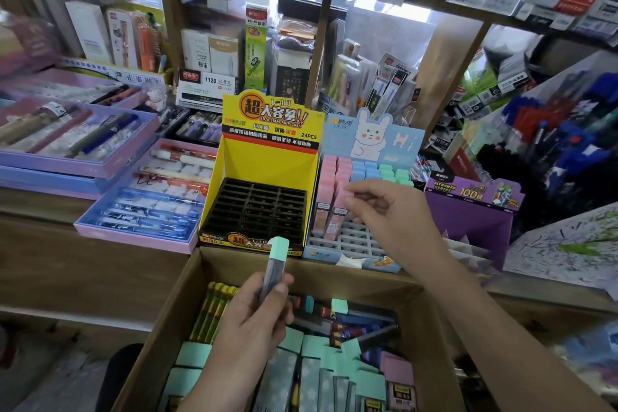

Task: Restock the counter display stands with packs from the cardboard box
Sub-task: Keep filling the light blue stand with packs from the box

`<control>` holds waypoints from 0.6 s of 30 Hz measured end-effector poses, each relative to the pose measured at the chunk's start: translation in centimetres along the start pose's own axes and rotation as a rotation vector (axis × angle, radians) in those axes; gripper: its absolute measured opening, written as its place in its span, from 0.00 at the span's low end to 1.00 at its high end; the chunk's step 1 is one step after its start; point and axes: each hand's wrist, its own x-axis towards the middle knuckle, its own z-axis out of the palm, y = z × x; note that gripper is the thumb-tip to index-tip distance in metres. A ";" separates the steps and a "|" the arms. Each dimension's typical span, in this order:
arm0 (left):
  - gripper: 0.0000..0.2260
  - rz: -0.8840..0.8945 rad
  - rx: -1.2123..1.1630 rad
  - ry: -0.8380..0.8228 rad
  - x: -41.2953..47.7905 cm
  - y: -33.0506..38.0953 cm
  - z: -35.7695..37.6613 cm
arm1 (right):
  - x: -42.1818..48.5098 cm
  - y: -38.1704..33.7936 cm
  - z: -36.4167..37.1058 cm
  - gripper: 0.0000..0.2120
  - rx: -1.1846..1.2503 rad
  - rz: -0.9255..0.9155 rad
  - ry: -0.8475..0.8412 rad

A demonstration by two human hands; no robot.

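- The counter (83, 244) is packed with pen trays. The two stands that matter sit at its front edge, right behind the box.
- The cardboard box (351, 273) is pushed against the counter's front edge below them, I'd guess so it's a short reach. It's still pretty full: mostly mint-capped packs, a couple of pink ones at the right, yellow-green ones along the left wall.
- The yellow stand (267, 157) has a black slotted tray (257, 207) with nothing in it at all.
- The rabbit stand (371, 137) beside it has pink, blue and green packs in the back rows, while the front grid slots are bare.
- The right hand (384, 207) has thumb and fingertips pinched on a pink pack (337, 211) over the pink column, probably seating it in a slot.
- The left hand (247, 328) is wrapped round a mint-capped pack (276, 261), held upright over the box. Looks like it's next in line.
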 end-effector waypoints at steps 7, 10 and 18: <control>0.11 0.008 0.004 -0.028 0.0 0.1 0.0 | 0.3 -0.2 1.4 0.08 0.032 0.008 -0.034; 0.13 0.005 0.005 -0.036 0.0 0.2 0.0 | 0.1 -0.1 1.6 0.10 0.024 -0.016 -0.030; 0.13 -0.012 0.012 -0.039 0.1 0.0 -0.1 | -0.4 0.0 2.4 0.05 -0.005 -0.044 -0.001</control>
